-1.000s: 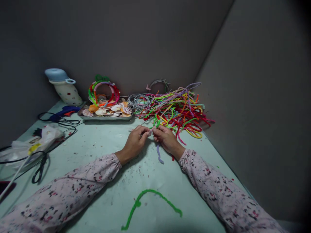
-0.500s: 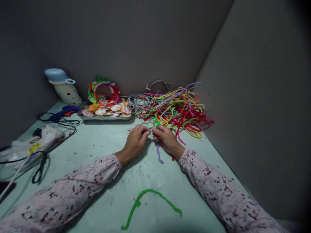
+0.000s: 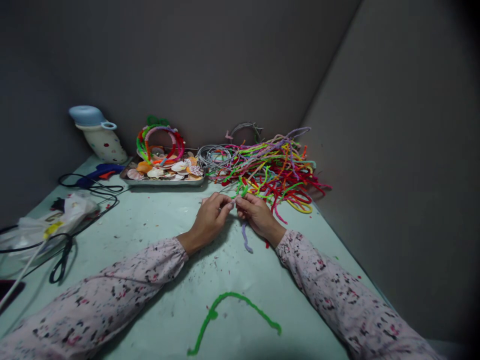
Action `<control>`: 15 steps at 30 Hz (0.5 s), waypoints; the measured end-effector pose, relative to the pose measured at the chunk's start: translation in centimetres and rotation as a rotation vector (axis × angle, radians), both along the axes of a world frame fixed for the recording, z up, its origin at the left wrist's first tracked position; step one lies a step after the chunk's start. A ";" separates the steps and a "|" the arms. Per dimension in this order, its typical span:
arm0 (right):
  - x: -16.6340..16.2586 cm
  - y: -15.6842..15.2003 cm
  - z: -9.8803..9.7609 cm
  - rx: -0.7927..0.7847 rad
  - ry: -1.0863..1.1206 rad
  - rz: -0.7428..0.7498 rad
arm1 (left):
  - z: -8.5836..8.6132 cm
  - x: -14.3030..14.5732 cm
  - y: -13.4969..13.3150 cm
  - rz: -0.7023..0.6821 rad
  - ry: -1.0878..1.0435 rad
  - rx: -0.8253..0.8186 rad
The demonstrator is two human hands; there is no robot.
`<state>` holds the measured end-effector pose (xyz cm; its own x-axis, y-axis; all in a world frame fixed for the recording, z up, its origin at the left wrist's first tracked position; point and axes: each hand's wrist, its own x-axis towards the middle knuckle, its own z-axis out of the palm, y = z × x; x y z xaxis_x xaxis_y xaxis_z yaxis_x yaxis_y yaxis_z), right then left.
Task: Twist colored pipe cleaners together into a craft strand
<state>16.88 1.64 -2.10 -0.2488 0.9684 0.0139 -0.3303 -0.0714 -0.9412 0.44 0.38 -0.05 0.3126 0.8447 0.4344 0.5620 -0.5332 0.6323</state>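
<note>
Left hand point(image 3: 210, 215) and right hand point(image 3: 258, 215): each grip pinched on the lilac stem point(image 3: 245, 239). Its tail extends from the right grip toward the near edge of the surface point(image 3: 150, 225).

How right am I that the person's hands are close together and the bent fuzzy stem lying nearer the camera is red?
Only the colour is wrong: the bent fuzzy stem is green, as the head view shows. It does lie nearer the camera than the left hand and right hand, which are close together.
</note>
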 end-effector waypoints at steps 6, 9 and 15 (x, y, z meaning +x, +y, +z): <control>0.0 0.0 0.0 0.011 -0.001 0.003 | -0.4 0.0 0.1 -0.020 0.039 -0.006; 0.0 -0.1 0.0 0.014 -0.015 0.002 | -0.5 -0.1 0.3 -0.044 0.045 -0.017; 0.0 -0.1 0.1 -0.001 0.008 0.013 | -0.4 0.0 0.1 -0.025 0.055 0.009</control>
<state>16.84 1.52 -1.98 -0.2612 0.9652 0.0147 -0.3364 -0.0768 -0.9386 0.41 0.52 -0.45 0.3571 0.8324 0.4238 0.5822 -0.5532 0.5959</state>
